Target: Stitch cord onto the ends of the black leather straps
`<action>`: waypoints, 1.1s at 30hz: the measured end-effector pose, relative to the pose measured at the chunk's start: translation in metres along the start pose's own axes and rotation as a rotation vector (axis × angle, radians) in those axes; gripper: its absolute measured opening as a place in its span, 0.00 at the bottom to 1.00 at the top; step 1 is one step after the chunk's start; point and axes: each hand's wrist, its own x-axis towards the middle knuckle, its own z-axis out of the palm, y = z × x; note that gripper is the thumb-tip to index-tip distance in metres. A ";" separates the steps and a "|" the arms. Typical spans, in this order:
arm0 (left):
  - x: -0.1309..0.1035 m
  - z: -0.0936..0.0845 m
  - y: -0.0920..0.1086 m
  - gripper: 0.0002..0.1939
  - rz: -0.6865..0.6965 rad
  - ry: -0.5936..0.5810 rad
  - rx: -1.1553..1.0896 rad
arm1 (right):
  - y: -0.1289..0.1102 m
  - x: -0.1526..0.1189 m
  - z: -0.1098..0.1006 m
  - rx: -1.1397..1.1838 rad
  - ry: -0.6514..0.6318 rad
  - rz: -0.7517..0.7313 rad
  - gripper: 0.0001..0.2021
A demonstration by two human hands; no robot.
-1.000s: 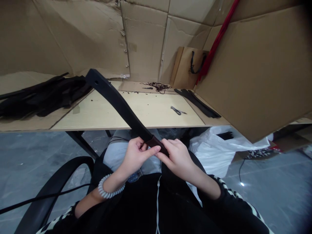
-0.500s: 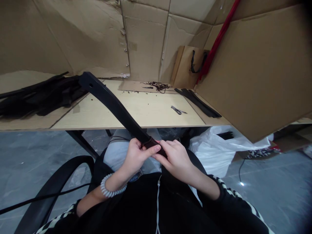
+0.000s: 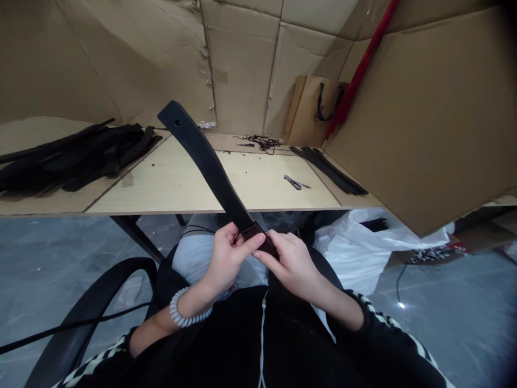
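Observation:
A long black curved strip [image 3: 210, 164] with a small hole near its far end slants up and leftward over the table edge. Its lower end carries a dark brown sleeve-like band [image 3: 268, 246]. My left hand [image 3: 232, 250] is closed around the strip where the band begins, thumb lying on top. Closer to the band's lower end, my right hand [image 3: 287, 260] grips with thumb and fingers. Both hands are above my lap, thumbs close together. The lowest tip of the strip is hidden by my right hand.
On the table [image 3: 177, 186] lie thread snips [image 3: 292, 182], a tangle of brown cord [image 3: 266, 143] and more black strips [image 3: 331, 170] at right. A pile of black strips [image 3: 89, 156] is at left. Cardboard panels [image 3: 242, 64] stand behind; a white plastic bag [image 3: 351, 248] hangs below right.
The black strip has swung more upright, its far end moving up and to the right, off the left pile. Both hands keep hold of its lower end, with the left shifted slightly.

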 end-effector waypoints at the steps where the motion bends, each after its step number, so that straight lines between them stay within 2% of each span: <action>1: 0.000 0.001 0.000 0.12 0.003 0.011 -0.013 | 0.000 0.000 0.001 0.000 0.010 -0.001 0.15; 7: 0.002 -0.001 0.008 0.16 0.001 -0.037 0.009 | 0.000 0.001 0.000 -0.006 0.005 -0.012 0.16; 14: 0.003 0.004 0.003 0.11 0.081 0.128 0.051 | -0.002 -0.001 0.002 0.026 -0.033 0.007 0.17; 18: 0.005 0.003 0.004 0.13 0.160 0.099 0.065 | -0.003 0.000 -0.003 0.066 0.004 0.044 0.17; 20: 0.004 0.001 0.009 0.12 0.223 0.033 0.086 | 0.001 0.002 -0.005 0.299 -0.072 0.105 0.16; 21: 0.003 0.000 0.012 0.11 0.244 -0.010 0.108 | 0.005 0.004 -0.004 0.501 -0.167 0.131 0.17; 24: 0.001 -0.001 0.021 0.11 0.247 -0.136 0.156 | 0.021 0.009 0.003 1.229 -0.597 0.160 0.26; 26: 0.002 -0.002 0.023 0.14 0.259 -0.169 0.173 | 0.030 0.010 0.010 1.547 -0.827 0.136 0.33; 27: 0.003 -0.004 0.023 0.15 0.278 -0.164 0.191 | 0.033 0.010 0.013 1.644 -0.890 0.116 0.33; 29: 0.007 -0.010 0.023 0.18 0.329 -0.135 0.243 | 0.033 0.008 0.015 1.752 -0.874 0.094 0.27; 31: 0.011 -0.017 0.021 0.18 0.374 -0.125 0.281 | 0.029 0.006 0.012 1.775 -0.724 0.098 0.20; 33: 0.014 -0.025 0.020 0.18 0.412 -0.114 0.313 | 0.023 0.005 0.008 1.760 -0.609 0.097 0.17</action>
